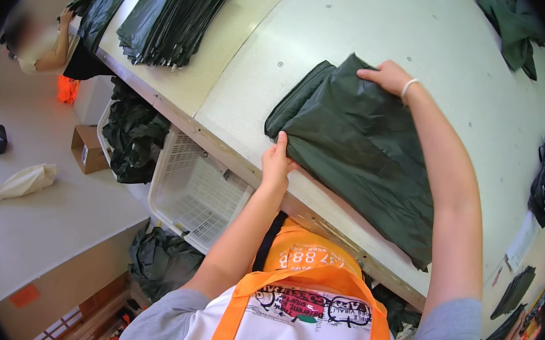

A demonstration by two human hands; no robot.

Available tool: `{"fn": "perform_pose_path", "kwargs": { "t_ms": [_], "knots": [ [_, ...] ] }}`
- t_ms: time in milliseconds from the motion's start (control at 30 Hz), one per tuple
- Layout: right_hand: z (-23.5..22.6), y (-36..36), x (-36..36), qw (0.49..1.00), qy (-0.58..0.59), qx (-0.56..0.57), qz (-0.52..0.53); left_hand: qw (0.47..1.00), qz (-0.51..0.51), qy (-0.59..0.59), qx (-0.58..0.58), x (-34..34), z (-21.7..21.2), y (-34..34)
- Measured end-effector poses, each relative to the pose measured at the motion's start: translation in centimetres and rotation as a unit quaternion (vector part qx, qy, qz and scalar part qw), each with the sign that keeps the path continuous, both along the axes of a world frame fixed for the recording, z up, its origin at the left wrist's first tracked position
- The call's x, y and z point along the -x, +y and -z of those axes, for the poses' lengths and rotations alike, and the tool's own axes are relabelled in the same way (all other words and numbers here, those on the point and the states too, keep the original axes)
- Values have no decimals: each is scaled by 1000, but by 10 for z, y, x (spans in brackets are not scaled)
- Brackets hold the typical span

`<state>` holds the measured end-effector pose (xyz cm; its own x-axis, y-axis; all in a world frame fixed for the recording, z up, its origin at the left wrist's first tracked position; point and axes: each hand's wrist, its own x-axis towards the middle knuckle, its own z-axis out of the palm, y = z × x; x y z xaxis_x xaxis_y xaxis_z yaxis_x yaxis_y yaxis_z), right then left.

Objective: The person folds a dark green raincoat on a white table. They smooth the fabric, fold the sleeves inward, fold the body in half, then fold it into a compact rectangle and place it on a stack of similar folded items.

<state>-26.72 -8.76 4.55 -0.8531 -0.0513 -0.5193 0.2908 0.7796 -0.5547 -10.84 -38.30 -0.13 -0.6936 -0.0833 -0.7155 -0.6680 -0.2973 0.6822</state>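
Observation:
A thin, slightly shiny dark green cloth (368,147) lies spread over the white table in front of me, partly creased. At its near left corner my left hand (276,165) pinches the edge, thumb on top and fingers mostly hidden beneath. My right hand (388,78), with a pale bracelet at the wrist, grips the far corner, which is lifted a little. Under the left side of this cloth sits a folded dark green stack (298,100), jutting out past it; how many layers it has is hard to tell.
A tall pile of folded green pieces (172,17) stands far left on the table (248,81). Below the edge are a white basket (198,182), a basket of dark cloth (133,132) and a cardboard box (88,149). Another person (43,46) handles cloth at the upper left.

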Motion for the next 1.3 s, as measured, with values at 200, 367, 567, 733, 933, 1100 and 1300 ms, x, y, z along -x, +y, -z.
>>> {"fn": "perform_pose_path", "kwargs": {
  "t_ms": [200,367,567,733,933,1100,1300],
  "knots": [
    [-6,-23,-29,980,77,-147,106,997,32,-33,61,17,9,1],
    [-20,-43,-95,889,421,-181,14,993,79,-33,87,19,-1,-9],
    [48,-107,-151,943,296,-153,-8,656,299,239,650,32,-34,-18],
    [44,-88,-152,950,309,10,51,456,457,535,545,50,-66,71],
    [-44,19,-293,786,465,-200,355,392,503,479,603,89,9,51],
    [19,70,-446,716,114,159,670,440,463,492,591,60,-42,103],
    [40,65,-448,751,158,202,609,493,562,562,354,-45,-55,169]
  ]
}}
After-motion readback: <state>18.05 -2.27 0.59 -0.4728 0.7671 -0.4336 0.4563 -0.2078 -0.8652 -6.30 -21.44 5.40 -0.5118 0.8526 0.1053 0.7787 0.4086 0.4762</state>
